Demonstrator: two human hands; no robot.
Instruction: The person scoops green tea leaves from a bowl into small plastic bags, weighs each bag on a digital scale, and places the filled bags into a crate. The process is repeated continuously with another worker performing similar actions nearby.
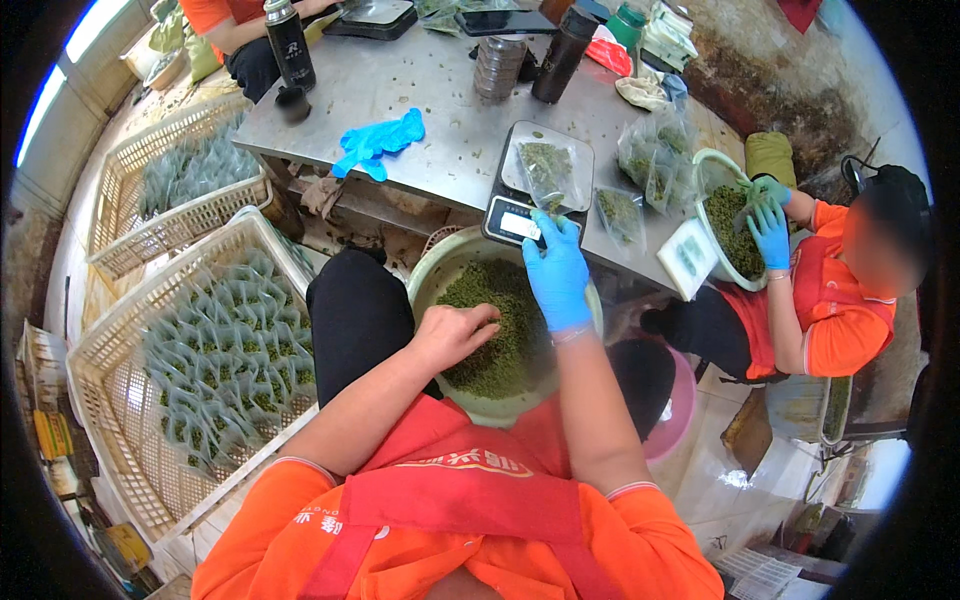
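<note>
A pale green basin of green dried leaves rests on my lap. My bare left hand is curled into the leaves, pinching some. My right hand, in a blue glove, reaches up to the clear bag of leaves lying on the small digital scale at the steel table's edge; its fingers touch the bag's near end, closed on it.
Two cream plastic crates of filled bags stand at my left. The steel table carries spare blue gloves, flasks, a jar, a phone and filled bags. A person in orange at right scoops leaves from another basin.
</note>
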